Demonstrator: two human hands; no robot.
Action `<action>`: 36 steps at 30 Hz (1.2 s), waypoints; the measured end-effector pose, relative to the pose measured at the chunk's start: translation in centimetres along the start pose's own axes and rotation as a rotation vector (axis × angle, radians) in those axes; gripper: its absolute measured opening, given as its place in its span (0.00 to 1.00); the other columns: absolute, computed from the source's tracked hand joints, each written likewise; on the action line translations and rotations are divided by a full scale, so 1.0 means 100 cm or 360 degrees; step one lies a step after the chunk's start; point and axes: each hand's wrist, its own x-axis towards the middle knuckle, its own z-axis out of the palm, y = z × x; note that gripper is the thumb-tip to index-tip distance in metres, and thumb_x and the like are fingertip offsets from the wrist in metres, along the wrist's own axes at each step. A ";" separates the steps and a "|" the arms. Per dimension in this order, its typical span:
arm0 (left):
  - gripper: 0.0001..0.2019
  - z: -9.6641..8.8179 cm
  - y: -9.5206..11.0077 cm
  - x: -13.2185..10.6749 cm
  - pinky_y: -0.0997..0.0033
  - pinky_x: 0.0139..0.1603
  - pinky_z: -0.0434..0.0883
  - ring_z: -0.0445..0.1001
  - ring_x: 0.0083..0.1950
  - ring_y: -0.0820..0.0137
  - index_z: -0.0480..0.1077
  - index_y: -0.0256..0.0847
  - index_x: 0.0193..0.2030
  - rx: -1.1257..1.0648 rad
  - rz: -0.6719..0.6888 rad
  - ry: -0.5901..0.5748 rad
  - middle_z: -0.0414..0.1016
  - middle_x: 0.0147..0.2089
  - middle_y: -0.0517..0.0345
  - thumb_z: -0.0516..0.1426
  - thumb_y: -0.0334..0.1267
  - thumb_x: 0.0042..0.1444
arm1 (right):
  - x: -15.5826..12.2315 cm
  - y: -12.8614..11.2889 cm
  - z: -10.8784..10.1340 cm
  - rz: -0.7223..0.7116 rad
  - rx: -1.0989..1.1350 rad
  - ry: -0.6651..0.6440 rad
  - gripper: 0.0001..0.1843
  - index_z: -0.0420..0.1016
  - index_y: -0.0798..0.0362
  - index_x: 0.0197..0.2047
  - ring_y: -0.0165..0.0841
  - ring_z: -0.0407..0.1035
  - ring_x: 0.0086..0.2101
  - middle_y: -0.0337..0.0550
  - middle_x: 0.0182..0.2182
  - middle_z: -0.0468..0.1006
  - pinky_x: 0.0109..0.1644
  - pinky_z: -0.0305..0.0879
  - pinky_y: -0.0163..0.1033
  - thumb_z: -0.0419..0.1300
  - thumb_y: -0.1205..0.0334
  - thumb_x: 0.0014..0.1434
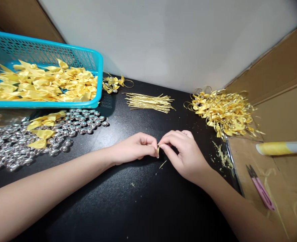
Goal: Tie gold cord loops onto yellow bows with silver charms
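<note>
My left hand (pixel 140 148) is closed in a pinch above the middle of the black table. My right hand (pixel 182 151) meets it there, thumb and forefinger pressed together. Between the fingertips of both shows a thin tip of yellow ribbon (pixel 158 150); the rest of it is hidden by the fingers. Just below lies a short snippet of gold cord (pixel 162 164). Farther back is a bundle of cut gold cords (pixel 149 102).
A turquoise basket (pixel 99 67) of yellow ribbon bows stands at the left. In front of it lie many silver beads (pixel 82 122) and a few bows. A heap of finished bows with cord loops (pixel 224 111) sits at the right, near pink thread snips (pixel 261 190) on cardboard.
</note>
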 end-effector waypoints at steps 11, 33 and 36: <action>0.07 0.000 0.001 -0.001 0.76 0.22 0.48 0.52 0.22 0.78 0.71 0.37 0.25 0.0029 -0.0020 0.0002 0.57 0.20 0.68 0.59 0.39 0.47 | 0.000 0.000 -0.002 -0.0032 -0.0014 -0.0057 0.10 0.73 0.51 0.35 0.31 0.69 0.35 0.37 0.34 0.79 0.44 0.49 0.43 0.53 0.69 0.66; 0.08 -0.003 -0.001 -0.002 0.77 0.22 0.50 0.53 0.22 0.79 0.74 0.36 0.28 0.0008 -0.0004 -0.0007 0.63 0.21 0.67 0.59 0.39 0.48 | -0.001 -0.002 0.001 -0.0077 -0.0041 0.0053 0.09 0.74 0.52 0.35 0.30 0.70 0.34 0.37 0.33 0.80 0.44 0.49 0.42 0.54 0.70 0.63; 0.08 -0.003 -0.001 -0.001 0.77 0.22 0.50 0.53 0.22 0.79 0.74 0.36 0.28 -0.0004 0.0003 -0.0009 0.64 0.22 0.66 0.59 0.39 0.48 | -0.001 -0.002 0.001 -0.0083 -0.0046 0.0071 0.09 0.74 0.52 0.35 0.30 0.70 0.34 0.37 0.33 0.80 0.44 0.49 0.43 0.54 0.71 0.62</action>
